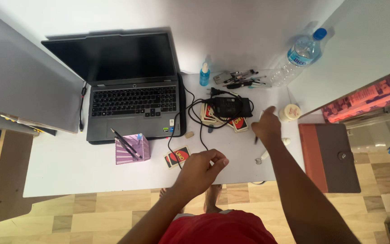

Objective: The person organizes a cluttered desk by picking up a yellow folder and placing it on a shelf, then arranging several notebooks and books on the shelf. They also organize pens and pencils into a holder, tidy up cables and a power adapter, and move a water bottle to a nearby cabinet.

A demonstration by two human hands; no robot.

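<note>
With the left hand (202, 166) pinching the black cable (202, 138) and the right hand (266, 125) gripping a pen (256, 139), a tug might drag the charger (231, 106) across the counter (68, 171).

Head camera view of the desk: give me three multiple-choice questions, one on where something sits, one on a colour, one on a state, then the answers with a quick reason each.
1. Where does the small purple box sit?
A. In front of the laptop
B. Behind the water bottle
C. On the brown folder

2. What colour is the water bottle's cap?
A. Red
B. Blue
C. White

3. What state is the laptop in?
A. Lid shut
B. Lid open, screen lit
C. Lid open, screen dark

Answers:
1. A, the box stands at the laptop's front edge with two pencils lying on top.
2. B, the cap at the bottle's top is blue.
3. C, the keyboard shows and the screen is black.
</note>
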